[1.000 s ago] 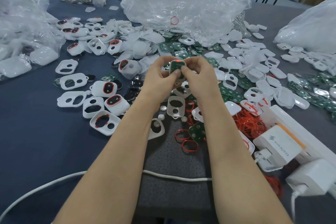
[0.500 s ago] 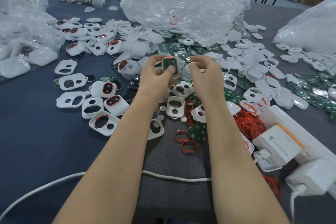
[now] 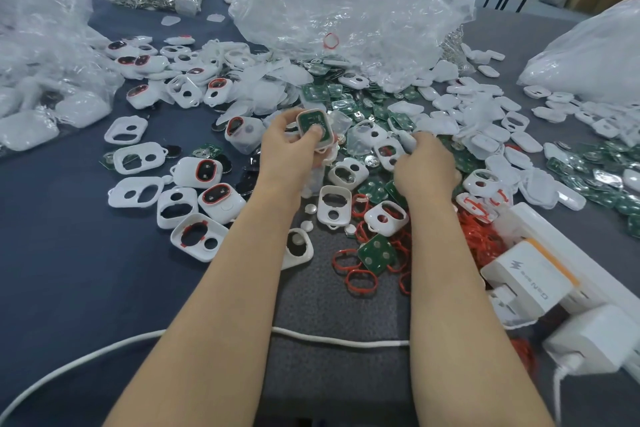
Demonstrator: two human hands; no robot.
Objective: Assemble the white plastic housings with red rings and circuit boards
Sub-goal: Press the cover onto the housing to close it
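My left hand [image 3: 294,146] holds a white housing [image 3: 316,126] with a red ring and a green circuit board seated in it, thumb pressing on the board. My right hand [image 3: 424,166] has dropped onto the heap to the right, fingers curled among white parts [image 3: 403,140]; what it grips is hidden. Loose red rings [image 3: 362,279] and a green circuit board [image 3: 375,251] lie near my right forearm. Empty white housings [image 3: 334,204] sit between my wrists, and finished ones with red rings [image 3: 204,172] lie to the left.
Clear plastic bags [image 3: 346,10] stand at the back, left and right. Green boards [image 3: 332,94] and white covers spread across the blue table [image 3: 69,270]. A white power strip with chargers [image 3: 526,274] sits at the right, and a white cable [image 3: 339,340] runs under my forearms.
My right hand let go of the housing and moved right and down into the heap of parts. My left hand kept the housing and shifted slightly left.
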